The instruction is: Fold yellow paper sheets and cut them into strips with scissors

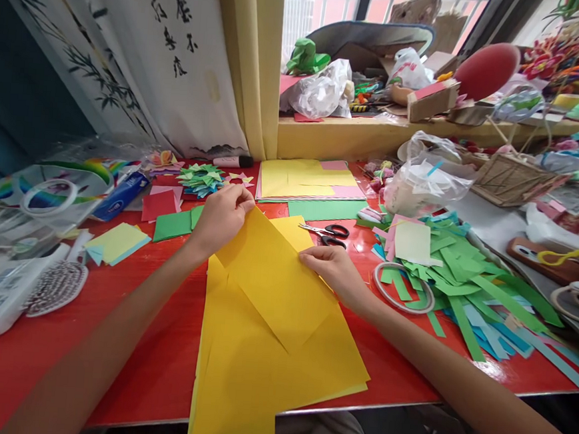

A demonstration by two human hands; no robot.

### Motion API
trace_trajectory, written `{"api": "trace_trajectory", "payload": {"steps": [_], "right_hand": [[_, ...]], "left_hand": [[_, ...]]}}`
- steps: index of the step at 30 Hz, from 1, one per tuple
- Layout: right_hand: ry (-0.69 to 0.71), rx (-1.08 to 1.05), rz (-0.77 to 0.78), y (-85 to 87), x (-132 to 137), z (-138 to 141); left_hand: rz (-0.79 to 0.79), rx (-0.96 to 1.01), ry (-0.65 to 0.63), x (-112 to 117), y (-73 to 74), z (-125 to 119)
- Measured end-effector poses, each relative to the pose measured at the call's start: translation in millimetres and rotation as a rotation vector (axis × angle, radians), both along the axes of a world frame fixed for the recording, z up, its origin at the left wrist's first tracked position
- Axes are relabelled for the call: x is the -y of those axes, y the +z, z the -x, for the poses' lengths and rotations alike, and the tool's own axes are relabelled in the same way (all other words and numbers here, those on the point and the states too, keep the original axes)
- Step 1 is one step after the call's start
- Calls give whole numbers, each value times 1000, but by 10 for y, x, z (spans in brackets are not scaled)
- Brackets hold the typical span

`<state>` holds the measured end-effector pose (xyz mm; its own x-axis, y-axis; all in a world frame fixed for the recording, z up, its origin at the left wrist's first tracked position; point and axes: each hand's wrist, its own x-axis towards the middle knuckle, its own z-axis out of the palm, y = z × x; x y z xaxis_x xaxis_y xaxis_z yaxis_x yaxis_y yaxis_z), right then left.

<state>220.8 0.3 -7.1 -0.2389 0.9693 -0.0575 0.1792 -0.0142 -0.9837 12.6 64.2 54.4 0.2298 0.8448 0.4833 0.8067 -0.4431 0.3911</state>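
Note:
A sheet of yellow paper [279, 283] is pinched between both hands, raised a little and tilted over other yellow sheets [241, 380] on the red table. My left hand [224, 215] grips its upper left corner, fingers closed. At its right edge, my right hand [338, 271] pinches the paper between thumb and fingers. Scissors [331, 232] with black handles lie just beyond the right hand, blades pointing left. The lower yellow sheets overlap at angles, and some hang past the table's front edge.
Green and blue paper strips [465, 278] pile up at the right, with a tape roll [404, 287] beside them. Stacked coloured paper [307, 180] lies at the back. On the left are a hairbrush [58, 282], cut squares [118, 242] and a blue packet [121, 196].

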Motion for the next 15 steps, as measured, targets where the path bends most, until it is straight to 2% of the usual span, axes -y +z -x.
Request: {"api": "trace_trajectory", "payload": {"steps": [7,10,15], "right_hand": [[-16,12,-80,14,-28,-5],[15,-83,-24,18,-48,6],[22,-173,68,5,-64,12]], "left_hand": [[-84,-8,162,-167,78,251],[-122,3,214,-210,126,379],[-171,29,220,-224,180,532]]}}
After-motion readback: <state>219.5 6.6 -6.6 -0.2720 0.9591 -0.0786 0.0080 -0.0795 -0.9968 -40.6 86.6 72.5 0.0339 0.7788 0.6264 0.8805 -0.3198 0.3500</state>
